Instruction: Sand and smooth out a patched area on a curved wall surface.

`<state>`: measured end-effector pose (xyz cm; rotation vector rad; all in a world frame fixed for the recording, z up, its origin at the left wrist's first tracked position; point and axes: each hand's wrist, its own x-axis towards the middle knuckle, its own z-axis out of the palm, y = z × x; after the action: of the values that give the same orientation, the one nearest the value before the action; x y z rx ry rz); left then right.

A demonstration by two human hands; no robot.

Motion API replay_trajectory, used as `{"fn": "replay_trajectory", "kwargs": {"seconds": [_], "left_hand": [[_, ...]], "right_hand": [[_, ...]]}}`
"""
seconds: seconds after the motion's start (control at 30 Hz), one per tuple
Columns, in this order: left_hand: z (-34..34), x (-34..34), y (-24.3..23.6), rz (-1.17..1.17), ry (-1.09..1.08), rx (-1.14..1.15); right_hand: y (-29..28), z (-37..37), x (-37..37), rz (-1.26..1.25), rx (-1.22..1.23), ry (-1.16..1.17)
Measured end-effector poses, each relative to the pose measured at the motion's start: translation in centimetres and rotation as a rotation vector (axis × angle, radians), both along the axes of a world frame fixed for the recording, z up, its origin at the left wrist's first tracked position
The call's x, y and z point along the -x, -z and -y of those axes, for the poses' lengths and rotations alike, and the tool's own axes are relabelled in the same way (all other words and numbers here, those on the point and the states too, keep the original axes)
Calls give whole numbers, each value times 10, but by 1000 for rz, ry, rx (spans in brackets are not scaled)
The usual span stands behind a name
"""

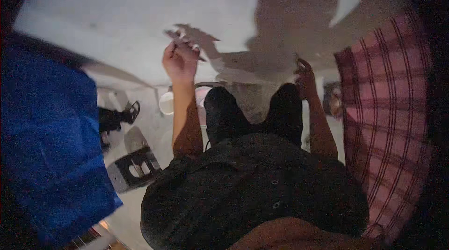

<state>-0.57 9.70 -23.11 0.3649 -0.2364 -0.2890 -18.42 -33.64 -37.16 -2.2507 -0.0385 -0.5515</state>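
Note:
My left hand [181, 65] is raised close to a pale wall [140, 11], its fingers closed round a thin, flat, grey-brown piece [171, 36]. That piece slants from upper left to lower right past my fingers; its exact kind is unclear. Beside it, a jagged shadow falls on the wall. My right hand [306, 79] is in shade, low by the wall and just outside my right knee. Its fingers are curled, and dimness hides what they may hold.
Between my left forearm and the floor items stands a white round container [166, 103]; a pinkish round one [202, 96] sits by my left knee. Blue cloth [51, 142] hangs at left, pink checked cloth [383, 109] at right. A dark-and-grey object [133, 170] lies on the floor.

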Motion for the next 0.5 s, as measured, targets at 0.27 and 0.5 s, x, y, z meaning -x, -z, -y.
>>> {"fn": "replay_trajectory", "kwargs": {"seconds": [0.27,0.5], "left_hand": [[-41,-15,71,-255,-185,-255],[-206,55,264,-708,-567,-697]], "right_hand": [[-122,-79,-28,-13,125,199],[-28,-23,6,-103,117,358]]}}
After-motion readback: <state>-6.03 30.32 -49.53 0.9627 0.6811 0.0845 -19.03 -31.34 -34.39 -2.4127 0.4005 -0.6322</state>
